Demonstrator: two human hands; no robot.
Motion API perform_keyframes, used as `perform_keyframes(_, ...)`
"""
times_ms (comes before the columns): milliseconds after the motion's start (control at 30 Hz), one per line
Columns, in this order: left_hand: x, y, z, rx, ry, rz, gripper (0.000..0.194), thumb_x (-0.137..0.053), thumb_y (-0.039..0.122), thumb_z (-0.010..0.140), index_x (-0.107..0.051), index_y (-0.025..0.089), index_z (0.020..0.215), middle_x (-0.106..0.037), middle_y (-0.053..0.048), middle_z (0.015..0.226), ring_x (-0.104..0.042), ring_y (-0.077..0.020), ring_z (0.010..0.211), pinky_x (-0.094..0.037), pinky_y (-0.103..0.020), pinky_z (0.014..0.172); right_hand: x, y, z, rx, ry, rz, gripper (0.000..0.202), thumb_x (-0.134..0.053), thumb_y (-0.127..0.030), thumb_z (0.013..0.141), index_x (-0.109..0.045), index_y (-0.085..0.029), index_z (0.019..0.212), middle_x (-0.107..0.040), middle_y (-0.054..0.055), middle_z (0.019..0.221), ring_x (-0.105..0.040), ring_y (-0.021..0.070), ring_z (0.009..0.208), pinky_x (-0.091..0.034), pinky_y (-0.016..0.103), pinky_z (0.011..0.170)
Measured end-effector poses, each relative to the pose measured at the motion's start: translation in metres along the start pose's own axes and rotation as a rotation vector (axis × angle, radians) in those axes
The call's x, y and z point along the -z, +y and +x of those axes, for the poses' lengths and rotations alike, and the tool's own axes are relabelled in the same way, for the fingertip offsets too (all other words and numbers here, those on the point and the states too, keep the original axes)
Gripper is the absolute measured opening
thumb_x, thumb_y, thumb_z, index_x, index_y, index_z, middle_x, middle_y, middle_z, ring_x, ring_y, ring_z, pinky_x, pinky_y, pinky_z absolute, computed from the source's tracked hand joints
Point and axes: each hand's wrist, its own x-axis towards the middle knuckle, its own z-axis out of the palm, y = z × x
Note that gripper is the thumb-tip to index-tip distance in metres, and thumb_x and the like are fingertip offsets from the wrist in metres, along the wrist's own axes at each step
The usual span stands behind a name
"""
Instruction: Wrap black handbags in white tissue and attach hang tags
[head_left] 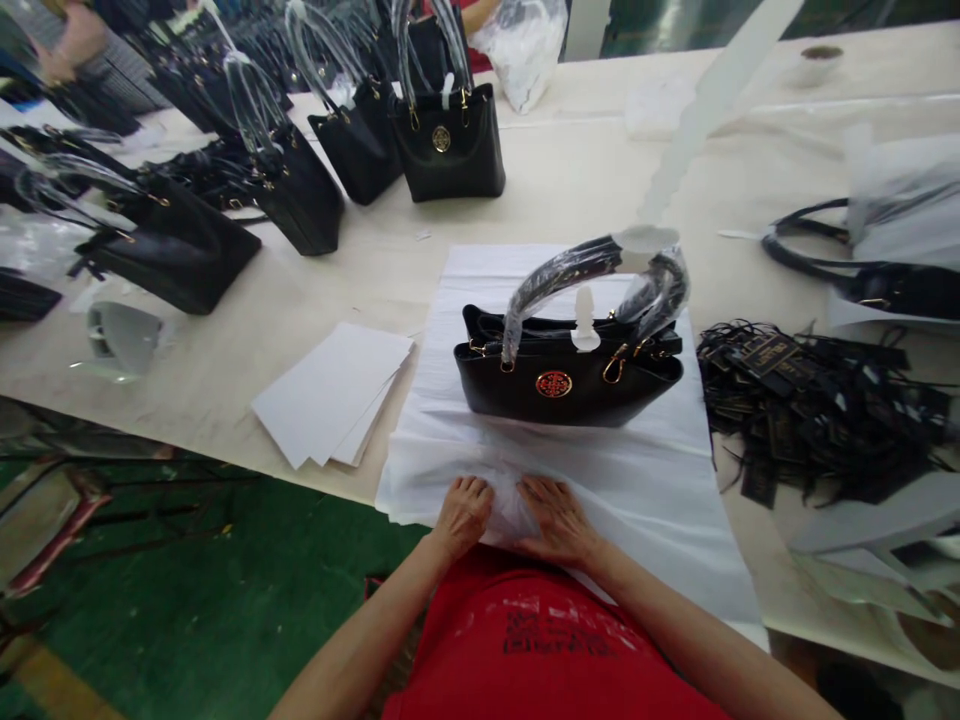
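Red shirt at the near edge of the table, its wearer rests a half-curled left hand and right hand on white sheets, any grip impossible to tell; a black handbag stands on the sheets, farther from that edge.

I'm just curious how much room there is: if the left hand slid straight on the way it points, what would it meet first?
Sliding over the white sheet, the left hand would probably meet the black handbag first, low on its front, though depth is hard to judge.
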Motion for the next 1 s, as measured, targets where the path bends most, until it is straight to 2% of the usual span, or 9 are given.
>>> perform_keyframes(133, 0.04, 0.004, 0.009, 0.029, 0.036, 0.007, 0.015, -0.043, 0.008, 0.081, -0.056, 0.016, 0.08, -0.061, -0.006, 0.076, -0.056, -0.0201, 0.076, -0.042, -0.034, 0.072, 0.015, -0.021, 0.001, -0.106, 0.119, -0.046, 0.057, -0.057, -0.029, 0.073, -0.046, -0.01, 0.126, -0.056, 0.018, 0.12, -0.049, 0.0305, 0.106, -0.037, 0.045, 0.091)
perform_keyframes(267, 0.096, 0.01, 0.015, -0.018, 0.1, 0.044, 0.012, -0.045, 0.011, 0.081, -0.053, 0.018, 0.078, -0.059, -0.004, 0.073, -0.055, -0.0198, 0.074, -0.04, -0.033, 0.071, 0.052, -0.032, 0.001, -0.077, 0.404, -0.141, 0.059, -0.045, -0.007, 0.068, -0.043, -0.009, 0.127, -0.059, 0.017, 0.11, -0.051, 0.0278, 0.098, -0.038, 0.041, 0.085)
perform_keyframes(367, 0.138, 0.011, 0.028, -0.077, 0.211, 0.105, 0.012, -0.044, 0.012, 0.082, -0.052, 0.018, 0.076, -0.058, -0.004, 0.069, -0.055, -0.0196, 0.07, -0.039, -0.032, 0.067, 0.088, -0.029, 0.004, -0.062, 0.558, -0.241, 0.057, -0.04, -0.004, 0.069, -0.043, -0.01, 0.126, -0.061, 0.015, 0.104, -0.052, 0.0258, 0.092, -0.037, 0.039, 0.085)
perform_keyframes(533, 0.19, 0.004, 0.058, -0.119, 0.423, 0.253, 0.016, -0.041, 0.012, 0.084, -0.052, 0.017, 0.072, -0.056, -0.003, 0.062, -0.054, -0.0196, 0.062, -0.037, -0.032, 0.062, 0.148, -0.014, 0.017, -0.141, 0.64, -0.429, 0.03, -0.038, -0.008, 0.082, -0.058, -0.013, 0.104, -0.063, 0.008, 0.078, -0.052, 0.0198, 0.071, -0.034, 0.032, 0.07)
perform_keyframes(667, 0.202, 0.004, 0.069, -0.07, 0.659, 0.366, 0.016, -0.041, 0.013, 0.087, -0.054, 0.015, 0.077, -0.058, -0.005, 0.066, -0.055, -0.0214, 0.065, -0.038, -0.034, 0.063, 0.188, -0.004, 0.035, -0.159, 0.688, -0.489, 0.022, -0.041, -0.013, 0.088, -0.062, -0.016, 0.08, -0.058, 0.003, 0.062, -0.047, 0.0152, 0.058, -0.028, 0.028, 0.061)
perform_keyframes(733, 0.198, 0.012, 0.071, -0.12, 0.822, 0.37, 0.014, -0.045, 0.017, 0.087, -0.055, 0.01, 0.095, -0.062, -0.011, 0.083, -0.057, -0.0241, 0.082, -0.04, -0.036, 0.072, 0.2, -0.001, 0.044, -0.138, 0.742, -0.513, 0.023, -0.04, -0.013, 0.089, -0.062, -0.015, 0.081, -0.059, 0.003, 0.062, -0.047, 0.0145, 0.057, -0.027, 0.027, 0.061)
perform_keyframes(800, 0.193, 0.023, 0.076, -0.23, 0.904, 0.352, 0.032, -0.049, 0.019, 0.087, -0.047, 0.006, 0.115, -0.06, -0.017, 0.107, -0.052, -0.0267, 0.105, -0.039, -0.038, 0.085, 0.206, 0.002, 0.051, -0.101, 0.773, -0.52, 0.023, -0.04, -0.012, 0.089, -0.062, -0.015, 0.083, -0.059, 0.004, 0.063, -0.048, 0.0146, 0.058, -0.028, 0.027, 0.061)
perform_keyframes(900, 0.188, 0.04, 0.094, -0.305, 0.849, 0.318, 0.038, -0.049, 0.019, 0.087, -0.043, 0.007, 0.122, -0.058, -0.015, 0.111, -0.05, -0.0255, 0.108, -0.039, -0.037, 0.089, 0.212, -0.001, 0.052, -0.033, 0.765, -0.484, 0.023, -0.04, -0.012, 0.089, -0.061, -0.015, 0.08, -0.059, 0.003, 0.063, -0.049, 0.0143, 0.058, -0.03, 0.027, 0.061)
perform_keyframes(1000, 0.189, 0.047, 0.114, -0.216, 0.754, 0.3, 0.011, -0.049, 0.016, 0.086, -0.058, 0.015, 0.092, -0.06, -0.005, 0.077, -0.056, -0.0202, 0.077, -0.042, -0.031, 0.069, 0.228, -0.01, 0.044, 0.073, 0.817, -0.391, 0.018, -0.044, -0.018, 0.088, -0.061, -0.015, 0.084, -0.062, 0.005, 0.074, -0.055, 0.0158, 0.07, -0.036, 0.027, 0.068)
